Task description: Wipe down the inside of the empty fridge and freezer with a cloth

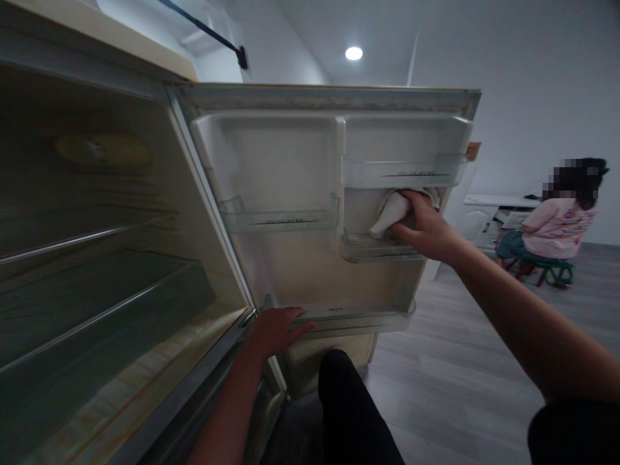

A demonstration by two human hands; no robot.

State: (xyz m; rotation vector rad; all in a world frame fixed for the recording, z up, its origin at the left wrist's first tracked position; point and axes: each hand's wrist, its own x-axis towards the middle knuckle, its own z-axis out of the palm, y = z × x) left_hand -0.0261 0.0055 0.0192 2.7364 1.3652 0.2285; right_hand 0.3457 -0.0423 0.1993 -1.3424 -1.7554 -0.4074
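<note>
My right hand [423,223] is closed around a white cloth [391,212] at the middle right of the open refrigerator door [285,155]. Part of the cloth hangs down toward a clear door shelf [368,248] with dirt marks in it. Above it is another clear shelf [402,171]. My left hand [281,329] rests by the hinge-side end of the long bottom door shelf [358,320], its fingers stretched out and holding nothing. Whether the left fingertips press on that shelf cannot be made out.
On the left stands the refrigerator's interior with glass shelves [111,310] and a yellowish lamp cover [104,150]. A person [557,219] sits on a green stool [552,268] at the right, beside a white cabinet [484,223]. My black-clad knee [336,381] is under the door shelves.
</note>
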